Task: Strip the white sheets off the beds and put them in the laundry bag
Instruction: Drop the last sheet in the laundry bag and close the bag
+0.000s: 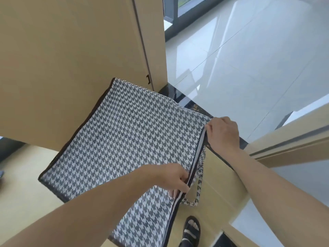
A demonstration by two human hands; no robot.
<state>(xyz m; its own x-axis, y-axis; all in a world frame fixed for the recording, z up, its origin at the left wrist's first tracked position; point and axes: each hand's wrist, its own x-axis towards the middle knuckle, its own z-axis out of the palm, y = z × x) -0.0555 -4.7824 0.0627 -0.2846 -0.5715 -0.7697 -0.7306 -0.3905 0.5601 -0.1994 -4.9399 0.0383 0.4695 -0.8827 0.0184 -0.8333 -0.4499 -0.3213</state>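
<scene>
A flat grey-and-white houndstooth laundry bag (124, 139) with dark trim hangs in front of me, its zipped top edge running down the right side. My left hand (170, 177) pinches that top edge near its middle. My right hand (222, 134) grips the same edge at its far corner. A houndstooth handle (194, 200) dangles below the edge. No white sheets or beds are in view.
A tall beige cabinet (71, 59) stands close on the left. Glossy pale floor tiles (258, 59) stretch to the right, toward a dark window frame (172, 13). A beige wooden ledge (293, 139) crosses at right. My sandalled foot (191, 230) shows below.
</scene>
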